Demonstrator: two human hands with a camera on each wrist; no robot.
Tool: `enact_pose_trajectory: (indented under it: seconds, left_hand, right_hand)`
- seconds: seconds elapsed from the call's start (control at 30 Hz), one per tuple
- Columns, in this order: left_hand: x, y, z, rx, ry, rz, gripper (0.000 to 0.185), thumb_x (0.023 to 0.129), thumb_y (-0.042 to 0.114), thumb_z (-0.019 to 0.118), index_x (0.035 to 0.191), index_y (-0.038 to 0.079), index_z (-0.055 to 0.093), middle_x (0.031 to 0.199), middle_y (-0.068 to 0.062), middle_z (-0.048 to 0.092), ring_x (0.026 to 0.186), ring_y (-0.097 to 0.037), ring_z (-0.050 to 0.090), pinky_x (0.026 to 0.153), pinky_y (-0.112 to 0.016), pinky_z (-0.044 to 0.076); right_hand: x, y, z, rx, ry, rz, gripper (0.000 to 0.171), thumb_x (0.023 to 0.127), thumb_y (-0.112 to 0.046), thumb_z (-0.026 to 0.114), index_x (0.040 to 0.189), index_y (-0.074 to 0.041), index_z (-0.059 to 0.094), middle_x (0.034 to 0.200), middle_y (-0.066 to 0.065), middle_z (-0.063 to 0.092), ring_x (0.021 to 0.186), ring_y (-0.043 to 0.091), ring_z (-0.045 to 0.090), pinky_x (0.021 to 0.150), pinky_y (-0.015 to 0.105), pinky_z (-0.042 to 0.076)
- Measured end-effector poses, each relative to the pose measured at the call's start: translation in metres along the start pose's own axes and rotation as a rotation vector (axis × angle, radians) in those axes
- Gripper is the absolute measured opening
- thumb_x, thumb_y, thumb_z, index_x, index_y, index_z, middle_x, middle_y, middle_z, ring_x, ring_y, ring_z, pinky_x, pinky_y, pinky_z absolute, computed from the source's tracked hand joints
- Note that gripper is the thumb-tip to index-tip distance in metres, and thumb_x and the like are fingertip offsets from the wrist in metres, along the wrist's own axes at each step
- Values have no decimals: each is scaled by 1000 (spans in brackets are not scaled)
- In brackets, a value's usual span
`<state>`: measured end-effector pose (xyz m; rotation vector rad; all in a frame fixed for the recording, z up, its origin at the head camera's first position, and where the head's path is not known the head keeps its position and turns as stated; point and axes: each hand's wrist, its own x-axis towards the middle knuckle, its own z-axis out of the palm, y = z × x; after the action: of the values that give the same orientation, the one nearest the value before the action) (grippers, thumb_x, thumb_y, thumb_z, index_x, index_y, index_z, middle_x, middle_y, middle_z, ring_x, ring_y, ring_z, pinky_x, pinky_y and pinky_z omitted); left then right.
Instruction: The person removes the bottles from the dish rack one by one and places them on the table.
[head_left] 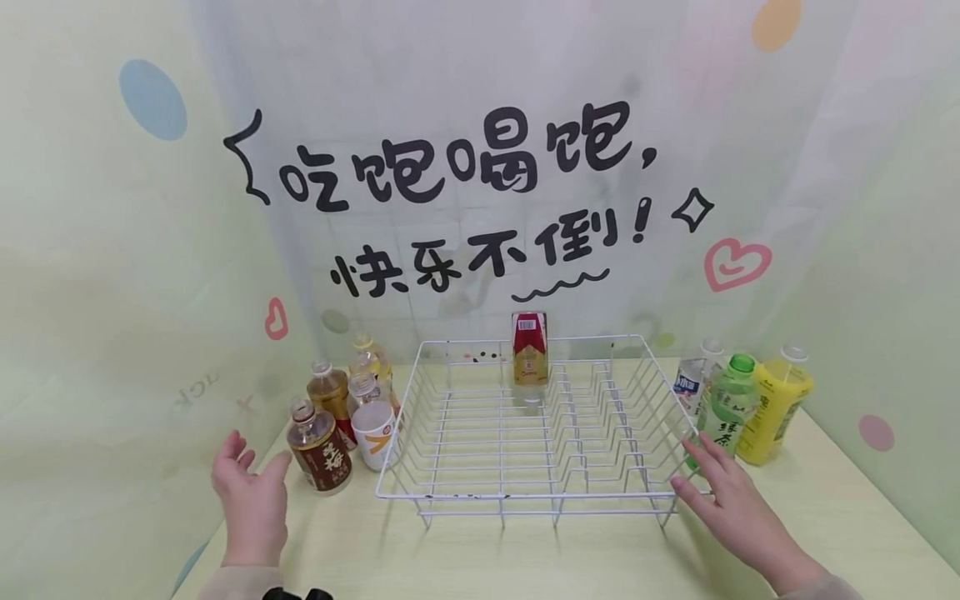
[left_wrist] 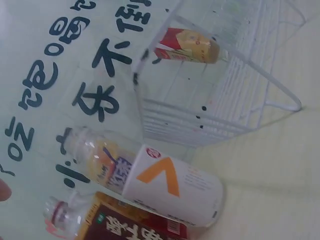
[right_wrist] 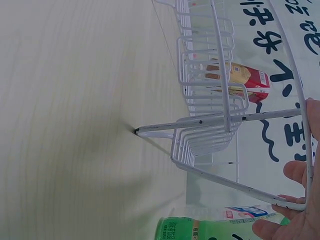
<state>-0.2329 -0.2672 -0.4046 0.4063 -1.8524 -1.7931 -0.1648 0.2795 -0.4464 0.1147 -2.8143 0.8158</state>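
A white wire dish rack (head_left: 465, 497) stands on the table in front of me. My right hand (head_left: 738, 508) touches its front right corner, with loosely extended fingers and the thumb apart. In the right wrist view the rim passes in front of the fingers (right_wrist: 295, 172). My left hand (head_left: 251, 508) is raised at the left with its palm turned inward and holds nothing. Nearest to it is a bottle with a dark brown label (head_left: 322, 462). A boxy red and gold drink pack (head_left: 530, 354) stands upright at the back of the rack.
Left of the rack stand a white cup-shaped container (head_left: 375, 437), an amber bottle (head_left: 327, 387) and other clear bottles. On the right are a green bottle (head_left: 731, 408), a yellow bottle (head_left: 776, 408) and a clear bottle (head_left: 688, 379). A printed curtain (head_left: 480, 50) hangs behind.
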Motion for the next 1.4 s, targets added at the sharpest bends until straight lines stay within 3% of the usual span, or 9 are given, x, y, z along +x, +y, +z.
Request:
enact_pose_trajectory:
  seconds: [0.13, 0.23, 0.37, 0.5, 0.73, 0.87, 1.1, 1.4]
  left_hand:
    - [-11, 22, 8, -28, 10, 88, 73, 90, 0, 57, 150, 11, 18, 149, -8, 20, 134, -22, 22, 113, -30, 15]
    - [-22, 40, 18, -13, -21, 137, 71, 90, -1, 59, 149, 11, 22, 149, -7, 24, 132, -22, 25, 111, -31, 19]
    - [-34, 59, 36, -12, -116, 168, 71, 90, -1, 59, 150, 12, 22, 148, -6, 25, 131, -23, 26, 111, -39, 21]
    - [-41, 68, 55, -18, -254, 183, 71, 91, 1, 57, 150, 12, 19, 147, -6, 23, 132, -23, 25, 111, -43, 23]
    - [-41, 71, 96, 119, -499, 178, 73, 92, 14, 62, 151, 14, 19, 150, -6, 20, 135, -24, 25, 109, -46, 29]
    - [-39, 69, 122, 180, -599, 151, 74, 91, 24, 64, 150, 16, 21, 151, -5, 21, 135, -26, 25, 108, -49, 30]
    - [-36, 65, 167, 165, -657, 77, 74, 88, 26, 66, 149, 17, 25, 151, -5, 24, 134, -29, 29, 101, -48, 41]
    - [-26, 50, 218, 190, -702, -45, 75, 89, 34, 67, 149, 15, 26, 151, -11, 27, 135, -33, 31, 105, -50, 37]
  right_hand:
    - [0, 0, 0, 2, 1, -1, 67, 98, -45, 50, 146, -1, 34, 153, 29, 17, 131, 57, 23, 91, 77, 26]
    - [0, 1, 0, 1, 5, -6, 67, 98, -45, 50, 146, -1, 34, 153, 29, 17, 131, 57, 23, 91, 77, 26]
    - [0, 1, 1, 3, 10, -11, 66, 98, -43, 51, 146, 0, 35, 152, 29, 18, 130, 57, 23, 91, 77, 26]
    - [0, 0, 0, 15, -2, 0, 67, 98, -44, 51, 146, 0, 34, 153, 29, 17, 131, 57, 22, 91, 77, 27]
    - [-1, 0, 0, 22, -5, 6, 67, 98, -43, 51, 146, 0, 34, 152, 30, 16, 130, 58, 22, 90, 77, 28]
    - [-1, 0, 0, 22, 0, 5, 67, 98, -44, 51, 146, 0, 34, 153, 29, 16, 130, 58, 22, 90, 77, 28]
    - [0, -1, 0, 21, -6, 11, 69, 98, -46, 50, 147, -1, 33, 153, 30, 15, 130, 58, 22, 89, 77, 29]
    - [-1, 0, 1, 12, 1, 8, 69, 98, -48, 49, 146, -1, 35, 153, 29, 16, 130, 58, 23, 89, 76, 30]
